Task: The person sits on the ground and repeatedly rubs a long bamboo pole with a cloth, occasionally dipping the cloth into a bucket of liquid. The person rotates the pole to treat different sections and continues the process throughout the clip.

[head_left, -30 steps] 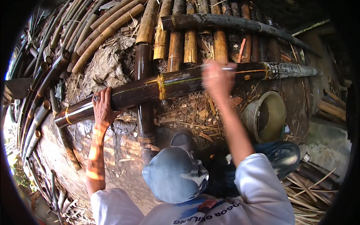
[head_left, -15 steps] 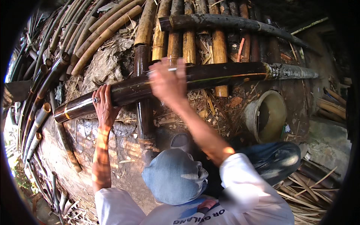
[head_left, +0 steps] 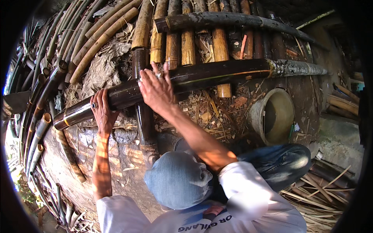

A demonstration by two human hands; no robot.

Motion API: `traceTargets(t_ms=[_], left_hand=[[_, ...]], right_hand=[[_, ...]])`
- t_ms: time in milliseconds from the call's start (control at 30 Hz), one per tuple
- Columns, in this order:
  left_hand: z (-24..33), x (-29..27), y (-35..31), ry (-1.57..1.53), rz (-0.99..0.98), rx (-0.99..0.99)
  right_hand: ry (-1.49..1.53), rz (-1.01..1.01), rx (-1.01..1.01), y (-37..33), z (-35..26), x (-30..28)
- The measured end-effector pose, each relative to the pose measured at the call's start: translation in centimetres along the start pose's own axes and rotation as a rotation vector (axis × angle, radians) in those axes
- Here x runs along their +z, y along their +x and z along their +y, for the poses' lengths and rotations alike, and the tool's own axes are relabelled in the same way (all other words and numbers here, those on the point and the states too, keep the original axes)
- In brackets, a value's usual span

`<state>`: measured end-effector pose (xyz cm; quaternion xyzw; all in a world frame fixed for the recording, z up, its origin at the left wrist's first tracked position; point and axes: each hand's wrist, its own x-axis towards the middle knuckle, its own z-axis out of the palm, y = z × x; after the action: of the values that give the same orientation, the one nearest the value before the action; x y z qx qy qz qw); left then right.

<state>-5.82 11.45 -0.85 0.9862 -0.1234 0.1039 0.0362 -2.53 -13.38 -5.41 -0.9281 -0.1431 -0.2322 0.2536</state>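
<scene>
A long, glossy, dark-brown bamboo pole (head_left: 221, 70) is laid across a dark, shiny bamboo crosspiece (head_left: 146, 124). Near its left end it is clasped by the left hand (head_left: 103, 112); farther right it is overlaid by the right hand (head_left: 158, 92), fingers spread. Being round and apparently slick, it could be rolled if pressed off-centre.

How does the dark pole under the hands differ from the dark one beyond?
The handled pole is glossy, with a whitish right end; the far pole looks duller. Left hand and right hand touch the handled pole, neither the far pole. Both lie across other poles.
</scene>
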Motion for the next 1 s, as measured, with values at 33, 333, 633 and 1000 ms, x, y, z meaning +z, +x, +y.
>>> traceTargets(t_ms=[33,333,633,1000], left_hand=[[-0.3,0.0,-0.8,0.002,-0.027,-0.012],[0.3,0.4,-0.3,-0.033,-0.042,-0.014],[-0.4,-0.9,-0.8,-0.027,-0.056,0.001],[0.5,0.6,-3.0,-0.003,0.029,-0.062]], right_hand=[[0.012,0.024,-0.077,-0.5,1.1,-0.7],[-0.570,0.086,0.488,-4.3,31.4,-18.5],[-0.058,-0.058,0.015,-0.6,5.2,-3.0],[-0.178,-0.147,0.515,-1.3,12.8,-10.7]])
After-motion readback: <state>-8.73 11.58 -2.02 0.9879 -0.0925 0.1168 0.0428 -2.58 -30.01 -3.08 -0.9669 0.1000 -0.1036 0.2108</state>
